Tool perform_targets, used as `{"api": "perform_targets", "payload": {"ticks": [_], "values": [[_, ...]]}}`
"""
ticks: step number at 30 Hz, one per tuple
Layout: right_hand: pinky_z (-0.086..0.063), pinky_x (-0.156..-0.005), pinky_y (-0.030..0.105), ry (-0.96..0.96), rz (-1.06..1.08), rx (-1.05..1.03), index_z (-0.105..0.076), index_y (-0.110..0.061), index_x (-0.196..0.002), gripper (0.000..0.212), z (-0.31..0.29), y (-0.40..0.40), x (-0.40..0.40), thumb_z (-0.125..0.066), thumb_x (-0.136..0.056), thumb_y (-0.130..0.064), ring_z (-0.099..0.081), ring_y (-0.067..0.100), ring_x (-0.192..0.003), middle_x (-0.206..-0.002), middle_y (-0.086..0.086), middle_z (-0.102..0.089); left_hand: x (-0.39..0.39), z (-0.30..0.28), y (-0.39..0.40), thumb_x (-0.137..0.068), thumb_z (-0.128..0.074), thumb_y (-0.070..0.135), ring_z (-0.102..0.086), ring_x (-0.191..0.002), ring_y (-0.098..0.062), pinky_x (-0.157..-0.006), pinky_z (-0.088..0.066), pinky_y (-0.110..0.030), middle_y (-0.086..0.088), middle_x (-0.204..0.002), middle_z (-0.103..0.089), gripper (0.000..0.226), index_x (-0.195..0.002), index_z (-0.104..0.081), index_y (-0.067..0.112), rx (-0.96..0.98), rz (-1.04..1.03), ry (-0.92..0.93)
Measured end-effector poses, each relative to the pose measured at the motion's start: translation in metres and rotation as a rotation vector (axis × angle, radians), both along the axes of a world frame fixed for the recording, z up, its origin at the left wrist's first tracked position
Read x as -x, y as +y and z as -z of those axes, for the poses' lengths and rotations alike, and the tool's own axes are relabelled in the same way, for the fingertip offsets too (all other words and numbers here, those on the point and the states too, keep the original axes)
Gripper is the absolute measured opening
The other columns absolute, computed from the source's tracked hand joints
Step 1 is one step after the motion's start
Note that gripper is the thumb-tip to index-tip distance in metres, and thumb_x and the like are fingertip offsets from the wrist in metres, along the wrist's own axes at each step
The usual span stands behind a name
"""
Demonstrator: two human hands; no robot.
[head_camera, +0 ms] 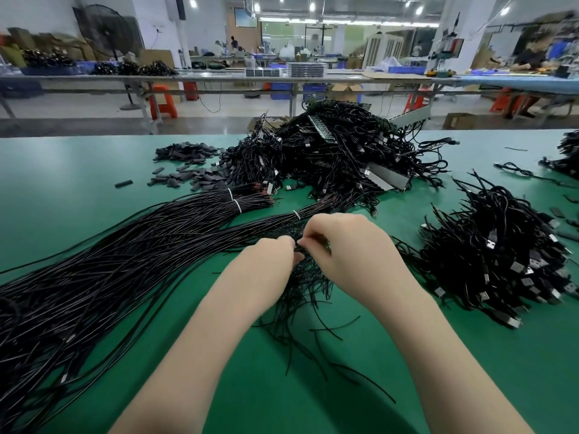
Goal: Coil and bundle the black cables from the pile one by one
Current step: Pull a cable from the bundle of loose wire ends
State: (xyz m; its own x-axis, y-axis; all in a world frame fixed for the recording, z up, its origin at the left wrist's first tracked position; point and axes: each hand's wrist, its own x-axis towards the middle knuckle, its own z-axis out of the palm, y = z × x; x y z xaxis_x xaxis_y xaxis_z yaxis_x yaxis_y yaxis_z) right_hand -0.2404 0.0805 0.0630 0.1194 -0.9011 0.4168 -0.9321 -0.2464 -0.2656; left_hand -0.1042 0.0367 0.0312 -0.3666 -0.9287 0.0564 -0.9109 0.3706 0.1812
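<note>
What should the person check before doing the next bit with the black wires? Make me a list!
1. Both hands on the work: ok. The left hand and right hand meet over the small tangle of thin wires.
2. Firm grip on one wire: cannot tell. The fingertips are hidden between the hands.
3. Loose ends free: not ok. Wire ends spread across the green table toward the person.
4. Long cables apart from the work: not ok. The long cables run right up to the hands.
5. Place for the finished bundle: ok. A pile of coiled cables lies to the right.
</note>
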Motion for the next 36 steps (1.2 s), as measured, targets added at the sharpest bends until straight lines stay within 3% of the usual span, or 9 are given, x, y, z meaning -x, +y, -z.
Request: {"api": "perform_targets", "payload": {"ticks": [5, 9, 11, 13, 17, 22, 25, 30, 36], "values": [[-0.034, -0.088, 0.031, 0.207, -0.074, 0.055, -0.072, -0.031, -0.096, 0.020, -0.008, 0.001, 0.008, -0.056, -0.092, -0.043, -0.049, 0.013, -0.104, -0.100, -0.014, -0.064, 0.002, -0.013, 0.010, -0.106, -0.029, 0.036, -0.055, -0.077, -0.023, -0.061, -0.035, -0.031, 0.004, -0.084, -0.052, 0.027, -0.121, -0.047, 0.023, 0.078, 0.050, -0.215], [-0.047, -0.070, 0.020, -0.175, -0.237, -0.270, -0.077, -0.029, -0.085, 0.014, -0.021, 0.006, 0.041, -0.069, -0.085, -0.040, -0.061, 0.001, -0.072, -0.077, -0.012, -0.072, -0.003, -0.030, 0.028, -0.103, -0.038, 0.042, -0.059, -0.096, -0.017, -0.070, -0.030, -0.029, 0.009, -0.084, -0.054, 0.016, -0.098, -0.051, 0.034, 0.066, 0.251, -0.230], [-0.047, -0.063, 0.014, -0.407, -0.404, -0.538, -0.078, -0.022, -0.085, 0.014, -0.024, 0.010, 0.059, -0.071, -0.084, -0.034, -0.060, 0.002, -0.065, -0.076, -0.005, -0.073, -0.008, -0.039, 0.037, -0.099, -0.046, 0.042, -0.057, -0.078, -0.010, -0.064, -0.035, -0.027, 0.011, -0.073, -0.051, 0.016, -0.088, -0.055, 0.035, -0.165, 0.398, -0.022], [-0.049, -0.071, 0.030, -0.650, -0.552, -0.680, -0.078, -0.017, -0.084, 0.016, -0.022, 0.011, 0.072, -0.071, -0.081, -0.031, -0.062, 0.020, -0.073, -0.082, 0.011, -0.074, -0.012, -0.047, 0.041, -0.099, -0.052, 0.036, -0.050, -0.062, -0.003, -0.056, -0.037, -0.019, 0.015, -0.068, -0.054, 0.019, -0.082, -0.060, 0.039, -0.389, 0.568, 0.270], [-0.042, -0.059, 0.024, -0.997, -0.565, -0.493, -0.079, -0.021, -0.075, 0.011, -0.014, 0.005, 0.064, -0.072, -0.071, -0.029, -0.057, 0.014, -0.060, -0.068, 0.003, -0.070, -0.012, -0.050, 0.036, -0.097, -0.055, 0.024, -0.052, -0.062, -0.001, -0.061, -0.042, -0.014, 0.015, -0.066, -0.057, 0.015, -0.086, -0.066, 0.026, -0.505, 0.591, 0.815], [-0.040, -0.052, 0.015, -0.881, -0.318, -0.038, -0.078, -0.016, -0.081, 0.007, -0.014, 0.001, 0.030, -0.074, -0.083, -0.021, -0.056, 0.009, -0.054, -0.065, -0.005, -0.069, -0.010, -0.042, 0.023, -0.086, -0.054, 0.035, -0.043, -0.056, -0.004, -0.052, -0.039, -0.012, 0.007, -0.062, -0.051, 0.021, -0.083, -0.067, 0.018, -0.643, 0.261, 1.394], [-0.035, -0.048, 0.013, -0.653, -0.214, 0.173, -0.075, -0.025, -0.075, 0.012, -0.014, 0.005, 0.016, -0.071, -0.085, -0.019, -0.050, 0.005, -0.050, -0.061, -0.014, -0.065, -0.006, -0.037, 0.021, -0.099, -0.049, 0.030, -0.043, -0.054, -0.005, -0.051, -0.038, -0.012, 0.009, -0.062, -0.051, 0.024, -0.086, -0.066, 0.020, -0.525, 0.168, 1.392], [-0.031, -0.047, 0.011, -0.662, -0.133, 0.207, -0.074, -0.018, -0.070, 0.015, -0.014, 0.007, 0.008, -0.072, -0.084, -0.021, -0.047, 0.004, -0.046, -0.055, -0.014, -0.060, 0.003, -0.031, 0.023, -0.099, -0.051, 0.030, -0.049, -0.054, -0.002, -0.053, -0.040, -0.012, 0.012, -0.060, -0.057, 0.037, -0.069, -0.068, 0.040, -0.191, 0.055, 1.281], [-0.048, -0.062, 0.028, -0.433, -0.042, 0.370, -0.076, -0.019, -0.077, 0.012, -0.006, 0.006, -0.006, -0.068, -0.086, -0.020, -0.061, 0.008, -0.069, -0.072, -0.010, -0.070, 0.002, -0.028, 0.024, -0.098, -0.053, 0.033, -0.059, -0.054, -0.002, -0.053, -0.046, -0.016, 0.012, -0.068, -0.068, 0.024, -0.082, -0.070, 0.037, 0.156, 0.019, 1.106]]}}
